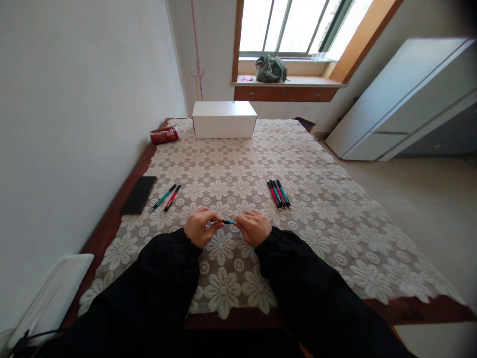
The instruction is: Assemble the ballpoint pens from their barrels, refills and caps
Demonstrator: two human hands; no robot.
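Head view | left hand [199,226] and right hand [254,227] both pinch one teal pen [226,222] | two pens [167,197] lie left, five-pen bunch [278,193] right | sorting seems partway

1. We count two hands, the left hand [200,226] and the right hand [254,226], sharing one pen [227,222];
2. two loose pens [167,197] beside one phone [138,194];
3. a bunch of pens [278,193], about five; we cannot tell exactly;
4. one white box [224,119]; one red packet [164,134]; one bag [271,68].
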